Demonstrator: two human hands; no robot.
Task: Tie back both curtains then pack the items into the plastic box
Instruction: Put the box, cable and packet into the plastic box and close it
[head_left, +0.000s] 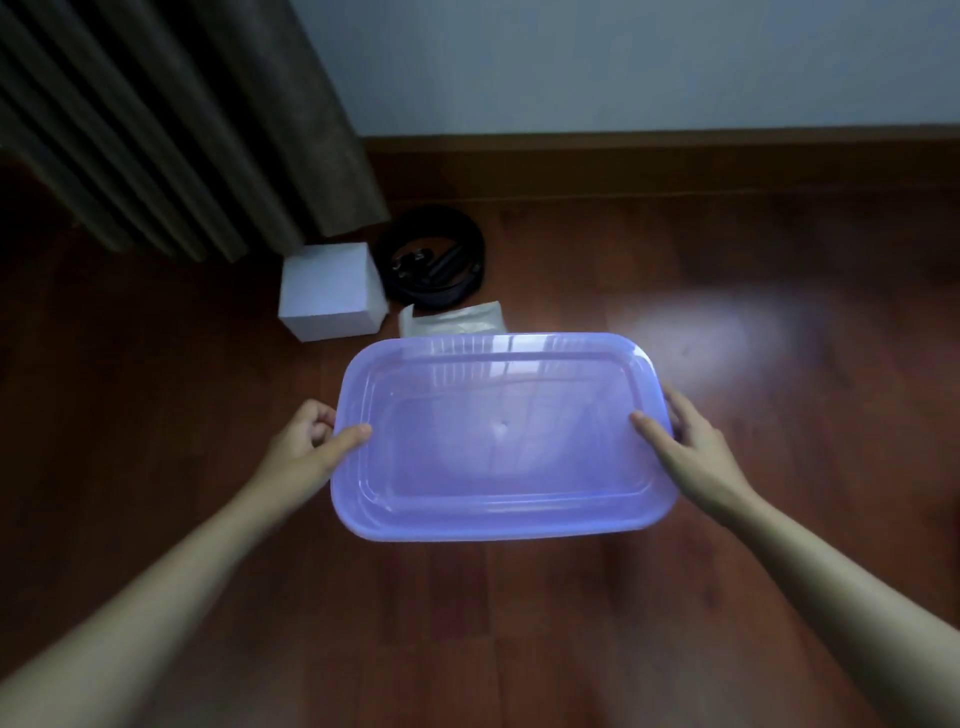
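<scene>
Nearest the camera, two bare forearms reach forward over a glossy reddish wooden floor (571, 623). The left hand (306, 441) grips the left short edge of the plastic box (498, 436), thumb lying on top and fingers curled under the rim. The box sits squarely in the middle of the view, its lid on: a translucent lavender rectangle with rounded corners, a stepped raised border and a smooth, shiny top that catches reflections. Whether it rests on the floor or is lifted just off it cannot be told. The right hand (696, 441) clasps the opposite short edge the same way, thumb on the lid and fingers wrapped around the side. Beyond the box, from the left, hangs a heavy brown-grey curtain (171, 119) in deep vertical pleats reaching the floor; no tie-back shows on the part in view, so that step cannot be judged. At its foot stands a matte white cardboard cube (332, 291), then a crinkly clear plastic packet (457, 318) touching the box's far edge, and behind it a coiled black ring-shaped item (431, 254) with small dark parts inside. All three still lie outside, so packing appears not yet begun; the lid likely needs to come off first.
</scene>
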